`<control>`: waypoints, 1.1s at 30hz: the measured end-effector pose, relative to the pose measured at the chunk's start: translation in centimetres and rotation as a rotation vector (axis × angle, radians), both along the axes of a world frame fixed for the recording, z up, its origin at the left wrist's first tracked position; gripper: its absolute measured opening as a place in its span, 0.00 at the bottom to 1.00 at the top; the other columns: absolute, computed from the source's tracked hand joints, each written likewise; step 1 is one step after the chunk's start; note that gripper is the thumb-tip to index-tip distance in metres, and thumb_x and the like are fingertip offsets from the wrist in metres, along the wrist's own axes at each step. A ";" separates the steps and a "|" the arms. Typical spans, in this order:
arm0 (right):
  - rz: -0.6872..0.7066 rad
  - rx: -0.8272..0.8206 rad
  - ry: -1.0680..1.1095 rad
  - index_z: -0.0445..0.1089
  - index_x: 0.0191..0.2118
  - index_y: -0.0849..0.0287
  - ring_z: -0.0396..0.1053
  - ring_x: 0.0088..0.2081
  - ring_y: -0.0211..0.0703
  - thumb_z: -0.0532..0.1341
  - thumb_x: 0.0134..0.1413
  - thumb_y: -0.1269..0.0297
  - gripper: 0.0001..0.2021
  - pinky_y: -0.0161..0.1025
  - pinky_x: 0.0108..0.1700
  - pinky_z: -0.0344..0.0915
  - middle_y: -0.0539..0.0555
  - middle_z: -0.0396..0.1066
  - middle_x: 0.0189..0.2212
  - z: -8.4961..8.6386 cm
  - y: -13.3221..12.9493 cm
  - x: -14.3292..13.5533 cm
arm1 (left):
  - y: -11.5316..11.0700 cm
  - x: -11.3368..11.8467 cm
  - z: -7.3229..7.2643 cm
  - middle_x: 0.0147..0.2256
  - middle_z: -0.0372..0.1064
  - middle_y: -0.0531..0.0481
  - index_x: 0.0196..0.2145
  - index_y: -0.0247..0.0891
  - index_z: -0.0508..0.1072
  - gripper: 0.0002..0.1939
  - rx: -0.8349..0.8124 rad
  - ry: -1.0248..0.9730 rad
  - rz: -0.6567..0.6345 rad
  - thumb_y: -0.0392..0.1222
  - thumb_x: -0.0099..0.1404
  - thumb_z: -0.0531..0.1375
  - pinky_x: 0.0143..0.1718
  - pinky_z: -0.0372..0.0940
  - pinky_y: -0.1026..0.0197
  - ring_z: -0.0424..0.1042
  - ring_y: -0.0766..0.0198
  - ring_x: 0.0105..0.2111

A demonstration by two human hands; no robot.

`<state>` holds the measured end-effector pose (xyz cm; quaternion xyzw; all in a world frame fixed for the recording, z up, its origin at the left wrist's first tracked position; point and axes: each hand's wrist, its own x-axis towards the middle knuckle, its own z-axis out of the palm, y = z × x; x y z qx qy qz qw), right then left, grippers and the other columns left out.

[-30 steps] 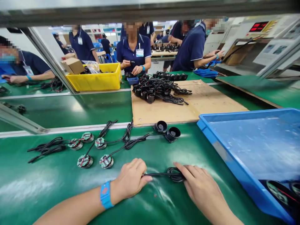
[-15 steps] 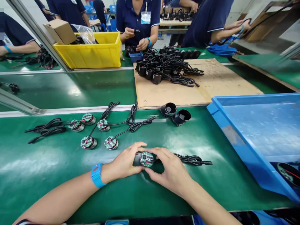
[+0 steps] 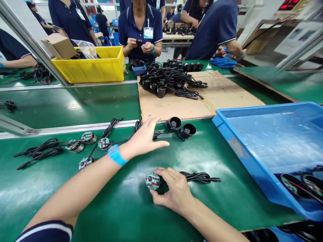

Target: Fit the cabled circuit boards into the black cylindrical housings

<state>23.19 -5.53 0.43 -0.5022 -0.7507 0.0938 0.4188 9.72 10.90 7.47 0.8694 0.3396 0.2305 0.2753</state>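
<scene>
My right hand [image 3: 174,190] pinches a small round motor with a green circuit board [image 3: 152,181] between thumb and fingers, on the green work surface. Its coiled black cable [image 3: 202,177] runs out to the right behind that hand. Above the surface, my left hand [image 3: 143,137] is stretched forward, fingers apart and holding nothing. Just right of its fingertips stand two black cylindrical housings, one nearer [image 3: 187,131] and one behind [image 3: 173,123]. Several like motors [image 3: 74,146] with cables lie to the left, partly covered by my left arm.
A large blue tray [image 3: 242,148] is at the right, with black housings in its near corner. Farther back, a cardboard sheet [image 3: 171,107] bears many cabled housings [image 3: 161,90]. A yellow bin [image 3: 88,72] and a co-worker [image 3: 141,30] are across the bench.
My left hand has let go of the motor and moved forward toward the black housings. My right hand still grips the motor. The head view has shifted slightly.
</scene>
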 end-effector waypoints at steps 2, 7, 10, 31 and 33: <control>-0.007 0.018 0.011 0.70 0.46 0.57 0.78 0.35 0.46 0.62 0.44 0.63 0.19 0.40 0.37 0.75 0.54 0.80 0.37 0.3 -0.4 0.3 | 2.8 3.6 -1.0 0.67 0.54 0.29 0.67 0.33 0.51 0.55 0.025 0.099 0.001 0.50 0.52 0.76 0.68 0.53 0.40 0.54 0.39 0.68; -0.067 0.107 -0.033 0.69 0.48 0.57 0.79 0.35 0.47 0.64 0.48 0.60 0.19 0.42 0.38 0.76 0.55 0.80 0.37 2.5 -2.1 2.3 | 6.3 9.0 -3.5 0.61 0.64 0.27 0.65 0.31 0.54 0.54 0.027 0.141 0.027 0.39 0.49 0.78 0.62 0.62 0.43 0.64 0.38 0.63; -0.123 0.128 -0.089 0.68 0.50 0.57 0.78 0.34 0.47 0.64 0.50 0.62 0.20 0.42 0.37 0.76 0.56 0.80 0.37 4.1 -3.4 4.6 | 5.8 8.9 -3.1 0.56 0.69 0.28 0.64 0.31 0.56 0.45 0.027 0.163 0.062 0.34 0.54 0.73 0.57 0.67 0.44 0.70 0.38 0.58; -0.055 -0.034 -0.343 0.73 0.44 0.58 0.75 0.32 0.47 0.66 0.50 0.63 0.14 0.41 0.35 0.72 0.53 0.79 0.34 6.1 0.0 4.2 | -10.1 -2.1 -6.5 0.51 0.74 0.50 0.56 0.45 0.68 0.36 -0.230 -0.026 -0.050 0.33 0.49 0.69 0.52 0.64 0.49 0.72 0.51 0.49; -0.063 -0.107 -0.409 0.73 0.43 0.57 0.74 0.33 0.49 0.70 0.47 0.63 0.16 0.42 0.33 0.71 0.53 0.79 0.35 6.1 0.0 4.2 | -10.2 -2.1 -6.4 0.49 0.74 0.50 0.56 0.45 0.68 0.36 -0.213 -0.011 -0.045 0.34 0.49 0.69 0.51 0.64 0.48 0.71 0.50 0.48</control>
